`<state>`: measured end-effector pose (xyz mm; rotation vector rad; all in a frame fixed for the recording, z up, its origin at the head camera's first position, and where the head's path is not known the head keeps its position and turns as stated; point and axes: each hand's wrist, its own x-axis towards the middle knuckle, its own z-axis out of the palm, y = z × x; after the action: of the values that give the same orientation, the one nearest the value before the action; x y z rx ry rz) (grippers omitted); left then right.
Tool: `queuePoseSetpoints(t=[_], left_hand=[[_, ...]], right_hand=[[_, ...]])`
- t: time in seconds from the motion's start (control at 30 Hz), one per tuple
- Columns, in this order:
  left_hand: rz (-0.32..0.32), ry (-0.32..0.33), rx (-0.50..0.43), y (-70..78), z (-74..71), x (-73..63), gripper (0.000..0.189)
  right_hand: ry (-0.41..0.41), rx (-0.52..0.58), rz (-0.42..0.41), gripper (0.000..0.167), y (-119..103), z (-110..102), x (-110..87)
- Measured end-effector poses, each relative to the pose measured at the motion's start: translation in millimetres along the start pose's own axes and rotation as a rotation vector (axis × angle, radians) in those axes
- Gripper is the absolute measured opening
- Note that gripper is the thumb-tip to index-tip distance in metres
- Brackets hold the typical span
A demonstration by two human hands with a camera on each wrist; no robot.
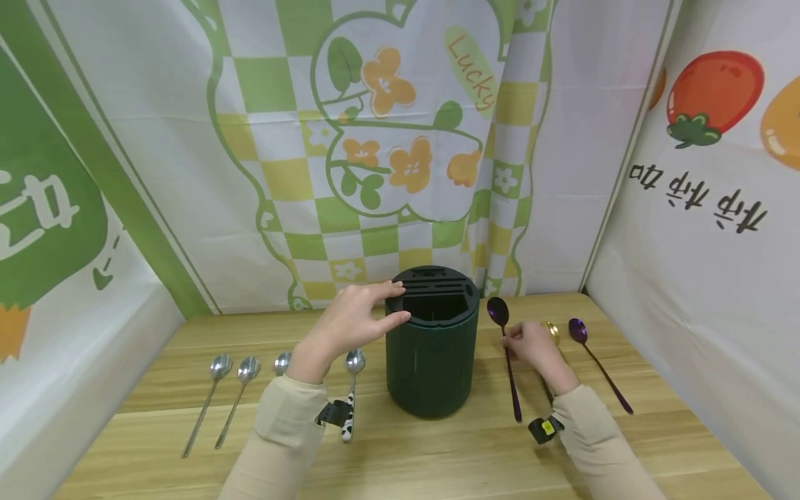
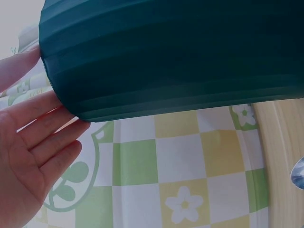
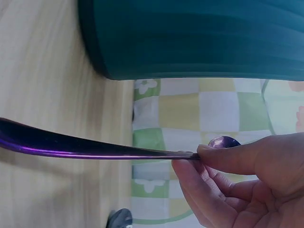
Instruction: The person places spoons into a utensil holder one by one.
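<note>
I have the purple spoon just right of the holder, bowl to the far side and slightly tipped up off the worktop, handle running toward the near side. My right grip pinches it between thumb and fingertips, just below the bowl. Whether the handle's near end touches the wood, I cannot tell.

The holder, dark green with a black top, stands upright in the middle. Its top has a wide opening on the near side and narrow slots on the far side. My left grip has its fingers extended, the tips touching the holder's rim on its left, with the thumb apart from them.

Right of the pinched spoon, partly behind my right grip, lies a gold spoon; farther right lies another purple spoon, bowl far, handle near.

On the left I have four silver spoons, all bowls to the far side. My left arm partly covers the third; the one nearest the holder has a black-and-white patterned handle.

Beyond the worktop's far edge hangs a checked cloth with orange flowers.
</note>
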<state>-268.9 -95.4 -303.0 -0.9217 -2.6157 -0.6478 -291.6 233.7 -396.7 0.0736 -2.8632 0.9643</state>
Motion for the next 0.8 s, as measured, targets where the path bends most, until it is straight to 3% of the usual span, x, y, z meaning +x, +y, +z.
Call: queuePoseSetpoints(t=[0.37, 0.8], left_hand=[[-0.010, -0.004, -0.004, 0.5, -1.5, -0.1, 0.053], [-0.014, -0.008, -0.005, 1.4, -2.0, 0.1, 0.053]], right_hand=[[-0.019, 0.134, 0.017, 0.020, -13.1, -10.4, -3.3], [0.034, 0.129, -0.015, 0.016, -27.7, -24.1, -7.4]])
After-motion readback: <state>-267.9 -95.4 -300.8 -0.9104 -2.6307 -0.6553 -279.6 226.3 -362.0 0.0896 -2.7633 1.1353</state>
